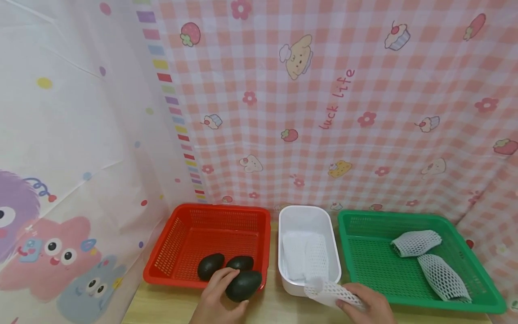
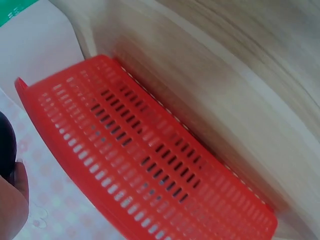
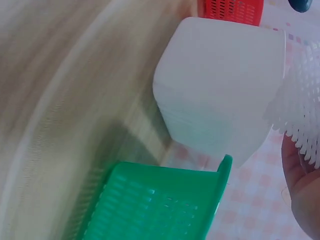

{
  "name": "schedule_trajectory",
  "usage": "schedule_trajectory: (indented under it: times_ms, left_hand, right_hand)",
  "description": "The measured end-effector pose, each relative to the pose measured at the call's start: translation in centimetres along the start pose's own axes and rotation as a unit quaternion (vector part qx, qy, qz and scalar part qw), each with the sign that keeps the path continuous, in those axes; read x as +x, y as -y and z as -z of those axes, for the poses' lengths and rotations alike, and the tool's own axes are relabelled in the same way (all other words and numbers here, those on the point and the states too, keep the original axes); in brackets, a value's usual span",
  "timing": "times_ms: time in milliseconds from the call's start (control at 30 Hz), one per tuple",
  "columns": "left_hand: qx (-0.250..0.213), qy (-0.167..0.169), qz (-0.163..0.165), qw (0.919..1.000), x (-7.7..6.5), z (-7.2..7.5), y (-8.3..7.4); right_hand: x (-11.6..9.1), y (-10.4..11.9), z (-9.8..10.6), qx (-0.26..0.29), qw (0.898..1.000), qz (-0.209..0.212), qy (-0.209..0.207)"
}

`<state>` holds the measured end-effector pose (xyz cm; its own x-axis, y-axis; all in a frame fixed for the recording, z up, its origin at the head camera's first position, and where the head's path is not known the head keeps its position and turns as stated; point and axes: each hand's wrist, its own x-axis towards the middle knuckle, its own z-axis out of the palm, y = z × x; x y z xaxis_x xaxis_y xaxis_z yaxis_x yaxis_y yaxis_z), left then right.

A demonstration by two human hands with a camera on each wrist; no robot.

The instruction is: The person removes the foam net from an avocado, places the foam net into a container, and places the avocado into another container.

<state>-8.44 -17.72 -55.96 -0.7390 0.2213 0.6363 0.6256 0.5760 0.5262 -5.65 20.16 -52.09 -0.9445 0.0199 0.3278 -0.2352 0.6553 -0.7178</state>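
Looks like a curtained-off nook to us: pink gingham sheet (image 1: 319, 99), white cartoon sheet (image 1: 89, 121), wood table (image 1: 162, 303). Home or studio, can't tell.

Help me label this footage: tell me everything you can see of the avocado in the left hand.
The avocado is dark green, nearly black, egg-shaped, with smooth-looking, faintly shiny skin; its visible side looks unbroken and bare of netting. The left hand grips it, aslant, at the near right corner of the red basket. Whether it touches the basket is unclear.

Avocado (image 2: 6, 146) partly outside left-wrist view
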Motion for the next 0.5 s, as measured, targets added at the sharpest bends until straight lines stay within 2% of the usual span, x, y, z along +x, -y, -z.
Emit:
schedule_trajectory:
  times_ms: [100,333,433,500]
  left_hand:
    - [-0.001,-0.002,0.008,1.0,0.1,0.4,0.6]
    - [-0.016,-0.028,-0.026,0.9992,0.9,1.1,2.1]
    - [-0.02,-0.036,-0.026,0.9988,1.4,1.4,2.6]
    - [-0.008,-0.04,-0.02,0.999,1.6,1.7,2.9]
  right_hand:
    - [0.5,0.1,-0.1,0.002,1.0,0.019,-0.01]
    - [2.2,0.6,-0.4,-0.007,0.997,0.07,-0.03]
    - [3.0,0.9,-0.5,-0.007,0.995,0.089,-0.042]
    - [3.6,1.1,-0.7,-0.009,0.995,0.086,-0.05]
